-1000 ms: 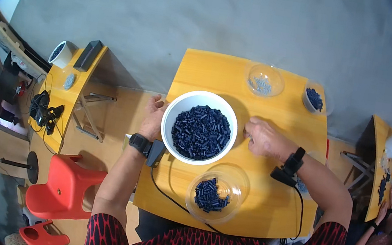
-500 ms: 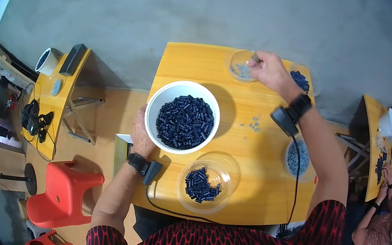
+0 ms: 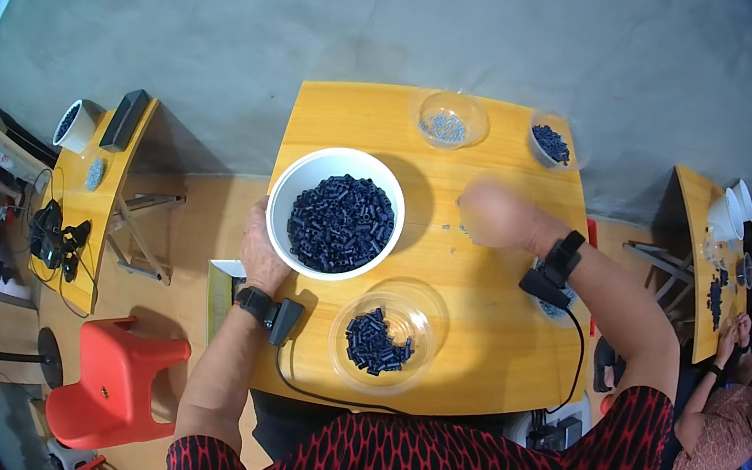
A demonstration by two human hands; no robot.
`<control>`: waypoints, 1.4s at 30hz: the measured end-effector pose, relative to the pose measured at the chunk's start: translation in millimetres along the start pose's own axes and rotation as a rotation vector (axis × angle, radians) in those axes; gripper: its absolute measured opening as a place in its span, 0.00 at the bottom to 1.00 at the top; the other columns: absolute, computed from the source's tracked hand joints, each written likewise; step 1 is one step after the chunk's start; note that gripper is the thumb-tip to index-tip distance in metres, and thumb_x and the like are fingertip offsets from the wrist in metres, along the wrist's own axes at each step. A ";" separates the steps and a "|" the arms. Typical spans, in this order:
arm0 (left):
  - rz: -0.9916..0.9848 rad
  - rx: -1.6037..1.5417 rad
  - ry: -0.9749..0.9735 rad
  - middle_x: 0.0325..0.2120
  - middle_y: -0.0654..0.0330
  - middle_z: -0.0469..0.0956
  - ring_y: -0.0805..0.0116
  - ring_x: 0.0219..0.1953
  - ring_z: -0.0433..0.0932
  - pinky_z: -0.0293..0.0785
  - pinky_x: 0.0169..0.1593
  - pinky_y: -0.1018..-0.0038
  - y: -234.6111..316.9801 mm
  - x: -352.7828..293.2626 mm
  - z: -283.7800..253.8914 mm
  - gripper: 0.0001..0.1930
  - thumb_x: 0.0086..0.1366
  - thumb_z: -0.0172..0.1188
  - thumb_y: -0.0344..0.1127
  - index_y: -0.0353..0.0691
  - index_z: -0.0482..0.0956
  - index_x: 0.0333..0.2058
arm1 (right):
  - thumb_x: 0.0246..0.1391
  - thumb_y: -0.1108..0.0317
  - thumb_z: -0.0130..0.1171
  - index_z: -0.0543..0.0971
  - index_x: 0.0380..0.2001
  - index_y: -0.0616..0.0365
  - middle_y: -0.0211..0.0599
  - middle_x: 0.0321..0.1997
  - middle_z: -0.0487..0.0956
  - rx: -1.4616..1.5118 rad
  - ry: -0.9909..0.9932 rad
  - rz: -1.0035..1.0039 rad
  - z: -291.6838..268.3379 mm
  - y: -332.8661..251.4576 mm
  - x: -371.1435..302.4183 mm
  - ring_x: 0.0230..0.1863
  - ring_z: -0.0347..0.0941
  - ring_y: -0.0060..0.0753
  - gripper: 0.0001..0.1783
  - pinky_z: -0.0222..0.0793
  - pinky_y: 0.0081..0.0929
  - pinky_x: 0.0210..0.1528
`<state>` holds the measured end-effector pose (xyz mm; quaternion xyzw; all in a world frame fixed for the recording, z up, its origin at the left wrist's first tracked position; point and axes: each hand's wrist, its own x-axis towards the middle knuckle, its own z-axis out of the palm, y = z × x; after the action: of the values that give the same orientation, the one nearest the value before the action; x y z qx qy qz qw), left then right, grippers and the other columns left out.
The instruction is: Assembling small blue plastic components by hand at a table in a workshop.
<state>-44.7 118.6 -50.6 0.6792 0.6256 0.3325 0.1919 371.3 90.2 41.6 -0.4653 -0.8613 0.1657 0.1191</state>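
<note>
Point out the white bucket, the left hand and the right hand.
White bucket [image 3: 281, 203]: head view, bare inner wall.
Left hand [image 3: 262, 252]: head view, back of the hand.
Right hand [image 3: 497, 216]: head view, middle of the blurred hand.

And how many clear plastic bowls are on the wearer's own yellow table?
4: the near bowl, the far-middle bowl, the far-right corner bowl and the right-edge bowl, partly hidden by the black wrist device. The right arm may hide more.
</note>
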 end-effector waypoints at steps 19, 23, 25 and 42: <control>-0.053 0.061 0.002 0.51 0.45 0.77 0.44 0.54 0.76 0.72 0.55 0.54 14.6 0.2 -2.2 0.34 0.58 0.68 0.46 0.39 0.67 0.60 | 0.42 0.79 0.56 0.75 0.26 0.65 0.49 0.32 0.73 0.047 -0.006 0.129 20.4 -17.3 -2.8 0.37 0.73 0.55 0.04 0.70 0.44 0.41; -0.001 0.084 0.000 0.51 0.45 0.77 0.44 0.53 0.77 0.72 0.55 0.54 5.9 1.3 1.0 0.34 0.57 0.68 0.45 0.38 0.68 0.60 | 0.41 0.80 0.56 0.75 0.26 0.65 0.49 0.31 0.74 0.090 0.063 0.120 25.0 -20.0 -3.0 0.36 0.73 0.55 0.04 0.70 0.43 0.39; 0.023 0.079 0.005 0.51 0.45 0.77 0.44 0.53 0.76 0.72 0.55 0.54 4.8 1.2 1.6 0.34 0.57 0.68 0.45 0.38 0.68 0.59 | 0.41 0.80 0.56 0.75 0.26 0.66 0.49 0.31 0.74 0.039 0.054 0.127 23.8 -16.4 0.4 0.36 0.73 0.55 0.05 0.70 0.43 0.39; 0.033 0.126 -0.001 0.54 0.46 0.75 0.46 0.54 0.76 0.73 0.55 0.57 5.8 2.3 -0.3 0.34 0.57 0.68 0.43 0.37 0.68 0.60 | 0.40 0.80 0.57 0.77 0.24 0.65 0.48 0.29 0.76 0.171 0.133 0.177 27.8 -10.6 -3.8 0.33 0.75 0.53 0.04 0.72 0.40 0.36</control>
<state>-40.7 120.0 -46.0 0.7003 0.6339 0.2952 0.1437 355.3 76.7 20.1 -0.5375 -0.7899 0.2169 0.2001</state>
